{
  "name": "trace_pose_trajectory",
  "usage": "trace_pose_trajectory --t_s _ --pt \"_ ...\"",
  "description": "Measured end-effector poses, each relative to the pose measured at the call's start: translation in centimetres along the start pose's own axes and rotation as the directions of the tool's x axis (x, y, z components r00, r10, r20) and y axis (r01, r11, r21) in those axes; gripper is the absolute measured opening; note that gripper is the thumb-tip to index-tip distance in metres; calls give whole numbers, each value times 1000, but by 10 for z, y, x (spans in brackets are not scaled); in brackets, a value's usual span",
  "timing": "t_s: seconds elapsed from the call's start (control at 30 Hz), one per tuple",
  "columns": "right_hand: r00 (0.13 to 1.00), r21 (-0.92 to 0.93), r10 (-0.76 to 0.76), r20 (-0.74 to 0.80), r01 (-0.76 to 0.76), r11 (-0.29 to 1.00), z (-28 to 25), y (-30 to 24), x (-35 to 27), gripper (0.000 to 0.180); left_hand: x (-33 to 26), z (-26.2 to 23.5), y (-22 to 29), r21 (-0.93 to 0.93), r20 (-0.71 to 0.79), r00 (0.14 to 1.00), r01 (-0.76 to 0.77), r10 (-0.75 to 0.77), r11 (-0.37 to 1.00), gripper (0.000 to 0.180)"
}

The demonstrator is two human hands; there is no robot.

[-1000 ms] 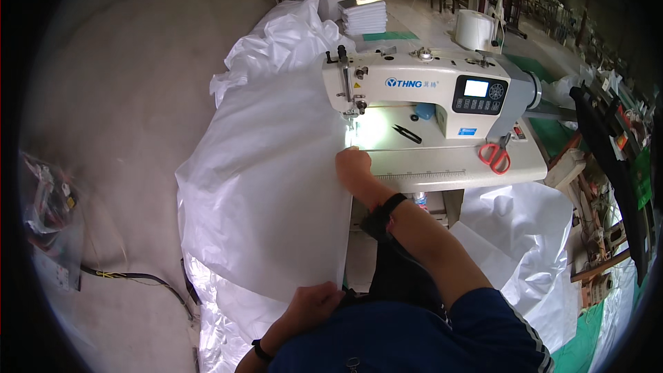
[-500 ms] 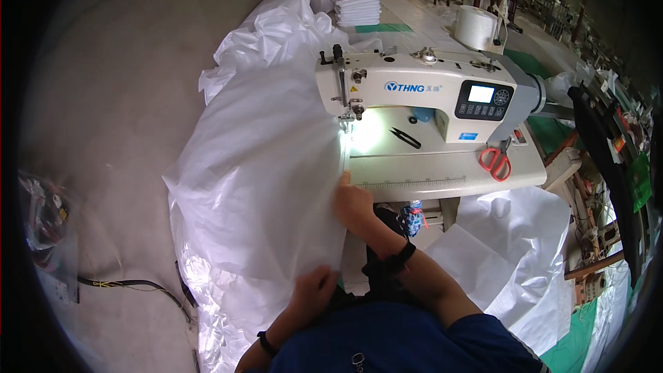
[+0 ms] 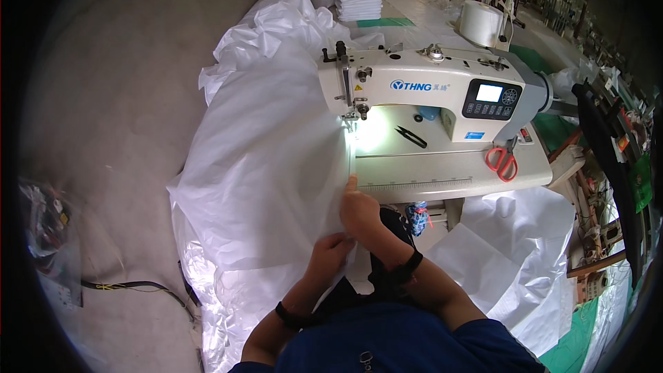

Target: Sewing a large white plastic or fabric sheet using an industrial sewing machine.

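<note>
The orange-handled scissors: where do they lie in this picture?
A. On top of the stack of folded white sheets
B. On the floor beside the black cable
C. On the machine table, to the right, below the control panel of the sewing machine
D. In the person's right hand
C: the orange-handled scissors lie flat on the pale machine table, below the sewing machine control panel and apart from both hands, which hold the white fabric.
</note>
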State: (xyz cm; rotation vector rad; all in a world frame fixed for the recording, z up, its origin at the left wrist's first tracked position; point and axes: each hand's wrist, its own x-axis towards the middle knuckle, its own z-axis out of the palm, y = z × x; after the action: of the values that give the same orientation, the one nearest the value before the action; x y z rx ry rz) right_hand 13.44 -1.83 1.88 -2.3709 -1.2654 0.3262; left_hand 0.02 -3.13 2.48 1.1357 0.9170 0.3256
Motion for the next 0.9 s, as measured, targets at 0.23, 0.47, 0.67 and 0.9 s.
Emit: trace_pose_trajectory --t_s 0.23,0.47,0.67,0.9 --pt "998 21 -58 7 58 998 4 3 -8 66 7 -11 2 -57 138 990 -14 22 998 17" --pt "999 12 -46 4 46 999 -3 5 -10 66 28 -89 21 996 1 546 -72 838 46 62" --pt "996 -90 -82 -46 77 993 0 1 -1 58 82 -182 31 993 -84 598 117 797 17 47" --pt "987 -234 -133 -92 109 966 -7 3 36 47 123 -213 79 987 -142 693 150 707 51 44"
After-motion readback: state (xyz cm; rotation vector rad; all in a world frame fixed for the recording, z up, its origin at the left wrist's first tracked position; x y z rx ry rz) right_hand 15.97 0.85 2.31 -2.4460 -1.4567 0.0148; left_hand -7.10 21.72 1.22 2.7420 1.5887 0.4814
